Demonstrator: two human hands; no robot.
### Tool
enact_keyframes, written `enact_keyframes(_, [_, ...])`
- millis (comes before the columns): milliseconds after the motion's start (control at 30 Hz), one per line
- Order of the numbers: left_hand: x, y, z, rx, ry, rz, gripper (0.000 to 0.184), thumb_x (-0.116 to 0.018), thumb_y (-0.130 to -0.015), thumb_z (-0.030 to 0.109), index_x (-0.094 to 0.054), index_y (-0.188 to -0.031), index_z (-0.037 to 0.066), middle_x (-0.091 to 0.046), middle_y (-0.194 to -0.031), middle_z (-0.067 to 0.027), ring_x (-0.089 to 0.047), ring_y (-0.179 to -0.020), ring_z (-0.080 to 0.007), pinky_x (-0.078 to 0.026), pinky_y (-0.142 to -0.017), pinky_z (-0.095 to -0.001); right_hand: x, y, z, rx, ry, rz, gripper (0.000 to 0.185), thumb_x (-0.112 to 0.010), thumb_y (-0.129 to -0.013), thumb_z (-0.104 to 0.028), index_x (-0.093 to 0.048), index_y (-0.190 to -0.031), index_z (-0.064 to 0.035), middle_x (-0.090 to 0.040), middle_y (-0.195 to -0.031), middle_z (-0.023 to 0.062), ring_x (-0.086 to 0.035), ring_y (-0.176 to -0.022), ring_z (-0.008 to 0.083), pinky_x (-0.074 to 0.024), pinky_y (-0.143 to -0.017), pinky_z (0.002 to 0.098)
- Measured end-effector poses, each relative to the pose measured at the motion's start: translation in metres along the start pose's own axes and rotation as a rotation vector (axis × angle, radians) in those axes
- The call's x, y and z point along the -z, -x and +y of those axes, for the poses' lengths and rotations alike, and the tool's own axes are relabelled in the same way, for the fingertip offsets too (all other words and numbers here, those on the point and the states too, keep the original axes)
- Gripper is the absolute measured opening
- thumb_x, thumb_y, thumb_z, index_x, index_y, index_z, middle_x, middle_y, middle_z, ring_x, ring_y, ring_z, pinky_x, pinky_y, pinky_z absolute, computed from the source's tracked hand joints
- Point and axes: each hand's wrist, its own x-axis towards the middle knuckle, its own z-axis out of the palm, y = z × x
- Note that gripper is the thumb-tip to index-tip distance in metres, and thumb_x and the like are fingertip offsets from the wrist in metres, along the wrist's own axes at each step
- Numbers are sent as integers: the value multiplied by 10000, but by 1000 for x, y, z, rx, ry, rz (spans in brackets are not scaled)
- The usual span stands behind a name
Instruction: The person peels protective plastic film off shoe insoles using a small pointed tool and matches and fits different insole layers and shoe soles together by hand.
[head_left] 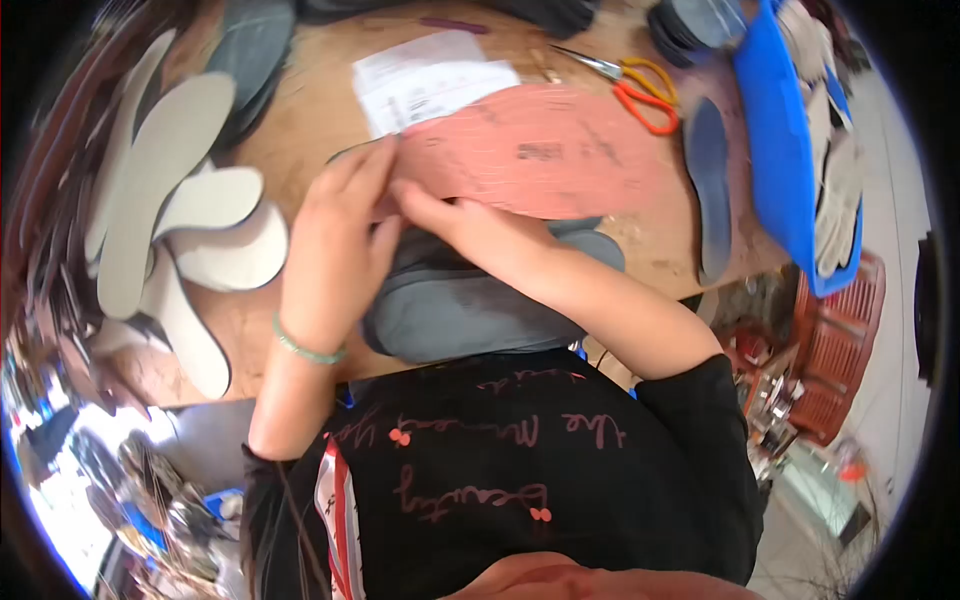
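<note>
At the left end of a pink marked board (540, 150), my left hand (345, 220), with a green bracelet at its wrist, bends its fingers over a dark edge. My right hand (430, 210) meets it there, its fingers closed and partly hidden; what lies between the hands is hard to make out. Beneath my hands and right forearm is a pile of dark grey insoles (470, 310). White papers (430, 80) lie partly under the board.
Pale insoles (160, 180) are heaped at the left. Dark insoles (245, 60) lie behind them. Scissors (645, 95), a blue-grey insole (708, 180) and a blue bin (785, 150) of pale pieces are at the right.
</note>
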Motion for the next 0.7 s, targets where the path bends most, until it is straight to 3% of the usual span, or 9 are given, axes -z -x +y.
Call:
enact_keyframes(67, [1, -3, 5, 34, -16, -6, 608, -714, -720, -21, -560, -1307, 16, -579, -1250, -193, -555, -1113, -370, -458, -954, -415, 16, 9, -4, 67, 47, -10, 379, -685, -892, -284, -635, -1157, -17, -688, -971, 60, -636, -937, 172, -479, -884, 329])
enact_keyframes(167, [-2, -6, 7, 84, -37, -33, 642, -759, -696, -3, -562, -1306, 17, -584, -1239, -188, -571, -1061, -356, -459, -931, -405, 59, 35, 8, -67, -479, 102, 462, -717, -870, -196, -540, -1254, -9, -619, -1091, 82, -593, -899, 164, -481, -804, 325])
enact_keyframes(267, [-3, -9, 11, 45, -99, -32, 672, -781, -678, 6, -564, -1314, 29, -601, -1220, -162, -585, -1032, -337, -468, -908, -391, 88, 50, 49, 2, -324, 592, 618, -746, -855, -182, -426, -1354, -8, -525, -1110, 47, -499, -849, 130, -454, -801, 294])
enact_keyframes(367, [-4, -13, 14, 36, -131, -63, 683, -793, -660, 16, -578, -1308, 38, -614, -1216, -145, -590, -1051, -332, -475, -909, -386, 93, 56, 69, -47, -159, 553, 747, -771, -837, -223, -339, -1417, -34, -453, -1125, 42, -417, -850, 127, -430, -829, 280])
enact_keyframes(400, [-3, -15, 15, 38, -142, -79, 682, -795, -656, 18, -583, -1303, 39, -615, -1219, -146, -591, -1059, -331, -475, -913, -385, 93, 57, 69, -77, -149, 553, 763, -791, -814, -232, -357, -1410, -34, -456, -1149, 59, -413, -924, 139, -419, -862, 289])
enact_keyframes(700, [-2, -25, 24, 113, -227, -196, 699, -802, -652, 41, -585, -1317, 39, -609, -1272, -163, -592, -1143, -319, -461, -979, -372, 97, 56, 79, -82, -112, 495, 698, -756, -823, -165, -379, -1395, -33, -479, -1175, 91, -447, -942, 174, -422, -899, 314])
